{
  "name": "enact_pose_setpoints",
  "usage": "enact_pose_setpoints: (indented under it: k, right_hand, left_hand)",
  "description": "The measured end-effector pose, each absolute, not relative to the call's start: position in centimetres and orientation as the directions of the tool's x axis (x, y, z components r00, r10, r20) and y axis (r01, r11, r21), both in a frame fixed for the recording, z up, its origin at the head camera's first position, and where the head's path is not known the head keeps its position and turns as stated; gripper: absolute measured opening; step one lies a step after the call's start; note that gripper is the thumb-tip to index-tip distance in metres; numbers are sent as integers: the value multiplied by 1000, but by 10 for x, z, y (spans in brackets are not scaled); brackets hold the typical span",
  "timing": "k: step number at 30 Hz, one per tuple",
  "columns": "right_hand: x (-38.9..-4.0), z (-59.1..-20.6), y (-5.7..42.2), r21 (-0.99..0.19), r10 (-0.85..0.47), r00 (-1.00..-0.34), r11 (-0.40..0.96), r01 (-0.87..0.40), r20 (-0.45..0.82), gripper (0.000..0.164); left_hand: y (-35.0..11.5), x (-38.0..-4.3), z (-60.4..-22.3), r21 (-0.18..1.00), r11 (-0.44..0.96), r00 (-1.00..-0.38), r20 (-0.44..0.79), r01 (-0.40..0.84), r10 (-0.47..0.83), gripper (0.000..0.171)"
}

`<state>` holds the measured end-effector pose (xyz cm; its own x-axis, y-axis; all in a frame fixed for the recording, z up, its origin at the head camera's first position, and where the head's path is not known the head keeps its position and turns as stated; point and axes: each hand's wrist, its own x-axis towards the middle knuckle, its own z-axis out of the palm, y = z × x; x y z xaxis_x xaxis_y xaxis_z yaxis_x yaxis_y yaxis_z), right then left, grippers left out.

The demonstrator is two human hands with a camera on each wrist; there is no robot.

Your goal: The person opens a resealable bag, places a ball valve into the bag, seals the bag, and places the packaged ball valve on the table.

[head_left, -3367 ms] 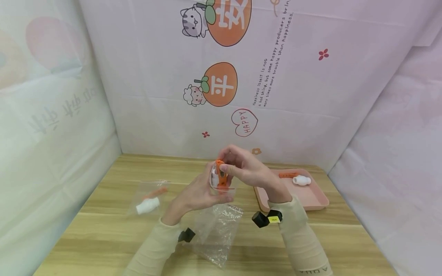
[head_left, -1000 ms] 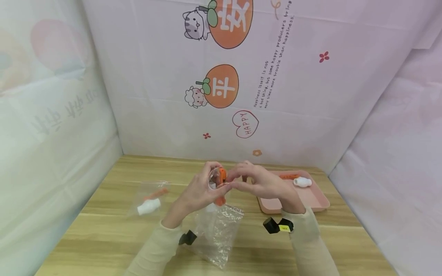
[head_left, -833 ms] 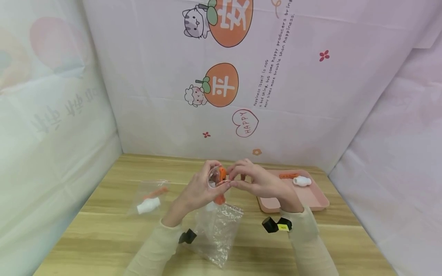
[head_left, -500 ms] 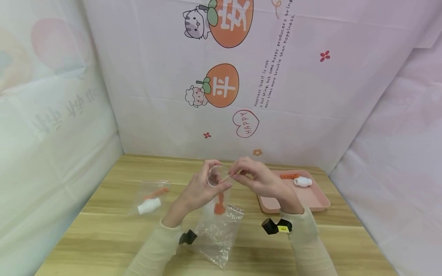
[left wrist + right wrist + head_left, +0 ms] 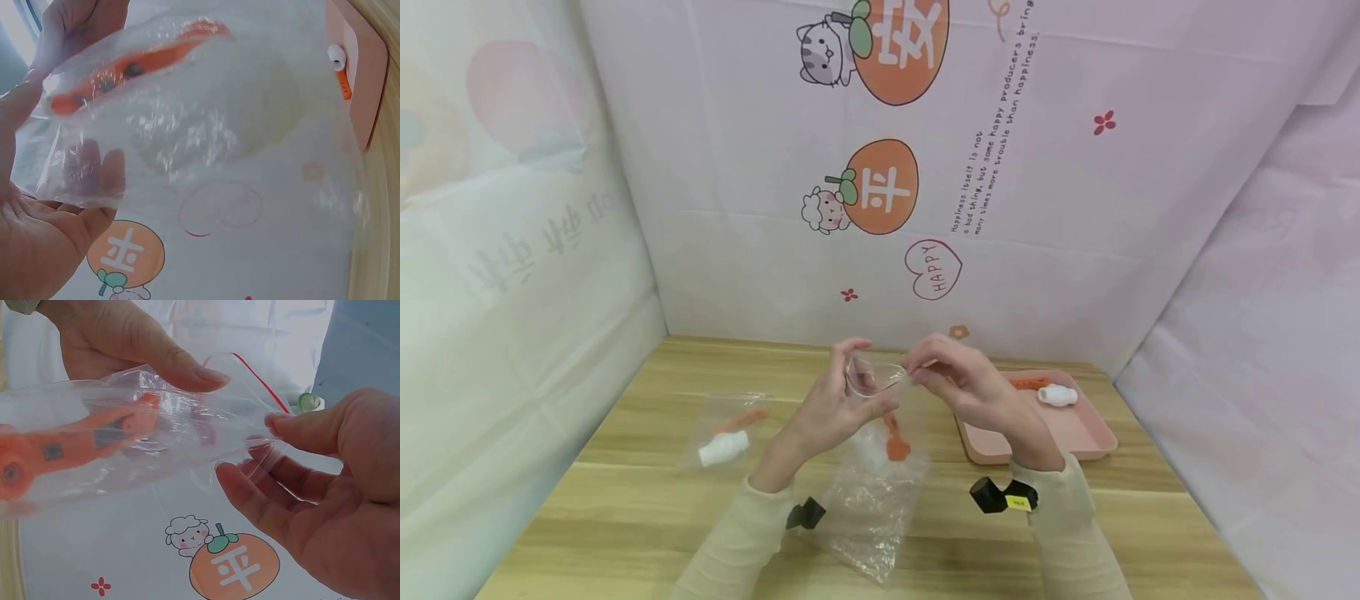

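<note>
Both hands hold a clear zip bag up above the table, its mouth spread wide. The left hand curls round the left side of the mouth, thumb on the near side and fingers on the far side. At the right corner of the mouth, the right hand pinches the edge by the red zip line. Inside the bag lies a long orange plastic piece with dark square marks and a rounded end. A pale shape shows next to it, blurred by the film.
Another clear bag lies on the table below the hands. To the left, a bag holds a white bottle-shaped piece and an orange strip. On the right, a pink tray holds a similar white piece and orange strip.
The right hand held the orange piece at the bag's mouth; it let go, and the piece slid down inside. The right hand then took the mouth's edge and drew it right, widening it.
</note>
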<state>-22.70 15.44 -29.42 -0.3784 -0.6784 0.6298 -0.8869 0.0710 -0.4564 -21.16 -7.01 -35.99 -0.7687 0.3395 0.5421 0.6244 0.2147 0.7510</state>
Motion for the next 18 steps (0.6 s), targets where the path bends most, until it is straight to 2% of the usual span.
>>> enact_pose_setpoints:
  k: [8,18]
  right_hand:
    - [-216,-289,157,-555,-617,-453,31,-831,643,14]
    - [-212,-285,159,-568,-583,-434,-57,-821,687,8]
  left_hand:
    - [-72,-212,-359,737,150,-740,598,658,309,90]
    - [-73,-213,-358,692,-16,-666,701,722,254,88]
